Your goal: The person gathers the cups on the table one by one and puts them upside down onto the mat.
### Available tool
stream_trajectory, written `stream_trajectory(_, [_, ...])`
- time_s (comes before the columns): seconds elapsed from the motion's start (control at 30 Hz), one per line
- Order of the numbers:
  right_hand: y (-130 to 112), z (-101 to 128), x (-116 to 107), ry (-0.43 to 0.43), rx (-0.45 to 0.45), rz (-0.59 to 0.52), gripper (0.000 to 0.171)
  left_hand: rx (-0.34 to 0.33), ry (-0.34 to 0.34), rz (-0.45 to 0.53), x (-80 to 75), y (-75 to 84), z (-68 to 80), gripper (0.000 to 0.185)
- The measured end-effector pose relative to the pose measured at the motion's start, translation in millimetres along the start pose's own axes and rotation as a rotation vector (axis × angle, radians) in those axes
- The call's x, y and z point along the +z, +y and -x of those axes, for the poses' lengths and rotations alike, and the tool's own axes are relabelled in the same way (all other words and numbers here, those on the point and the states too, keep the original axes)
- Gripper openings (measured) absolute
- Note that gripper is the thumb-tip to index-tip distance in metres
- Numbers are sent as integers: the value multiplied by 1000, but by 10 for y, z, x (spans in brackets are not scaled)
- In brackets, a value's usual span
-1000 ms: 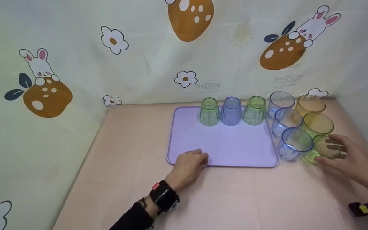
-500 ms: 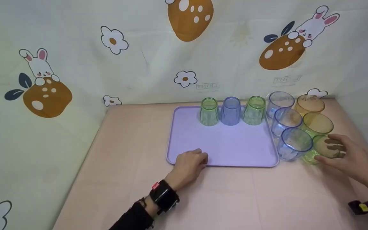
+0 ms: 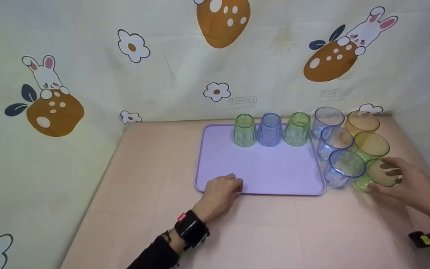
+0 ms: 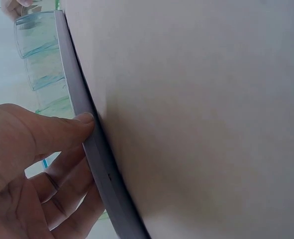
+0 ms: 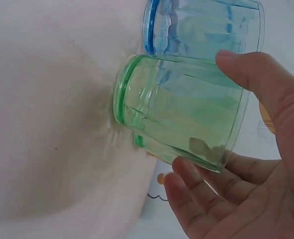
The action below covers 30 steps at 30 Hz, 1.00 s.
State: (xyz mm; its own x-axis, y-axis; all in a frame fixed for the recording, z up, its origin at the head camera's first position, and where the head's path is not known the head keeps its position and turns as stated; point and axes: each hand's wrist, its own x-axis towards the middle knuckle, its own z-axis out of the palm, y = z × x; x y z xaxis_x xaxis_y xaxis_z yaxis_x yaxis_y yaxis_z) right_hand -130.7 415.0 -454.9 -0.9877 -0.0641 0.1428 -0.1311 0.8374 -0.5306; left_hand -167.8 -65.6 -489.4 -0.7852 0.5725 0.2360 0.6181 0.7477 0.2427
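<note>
My left hand (image 3: pixel 219 194) is at the near edge of a purple tray (image 3: pixel 274 170). In the left wrist view its thumb lies against the outer side of the tray's rim (image 4: pixel 79 89), with the other fingers bent on the inner side. My right hand (image 3: pixel 414 188) grips an upright green glass (image 5: pixel 181 109) at the front of the group right of the tray, thumb on one side and fingers round the other. Touching or nearly touching that glass is a blue one (image 3: pixel 345 170). Along the tray's back edge stand upside-down glasses: green (image 3: pixel 245 130), blue (image 3: pixel 270 130) and green (image 3: pixel 297 129).
Behind the gripped glass stand a yellow-green glass (image 3: pixel 371 145) and an orange one (image 3: pixel 362 122). Two more blue glasses, one in the middle (image 3: pixel 335 144) and one at the back (image 3: pixel 327 121), border the tray's right edge. A patterned cloth wall (image 3: pixel 170 74) closes off the table's back.
</note>
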Motion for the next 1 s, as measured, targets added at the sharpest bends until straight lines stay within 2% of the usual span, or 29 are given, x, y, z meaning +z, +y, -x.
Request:
stream_trajectory(0.17, [-21, 1, -17, -17, 8, 21, 88, 4, 5, 3, 5, -10, 2, 13])
stream_trajectory(0.4, [10, -14, -25, -13, -46, -8, 83, 2, 5, -32, 2, -10, 18, 14])
stream_trajectory(0.7, [87, 0, -9, -8, -23, -19, 90, -7, -1, -10, 2, -9, 16, 12])
stream_trajectory(1.0, [181, 29, 42, 2, -12, -84, 82, -4, 3, -3, -2, -15, 14, 12])
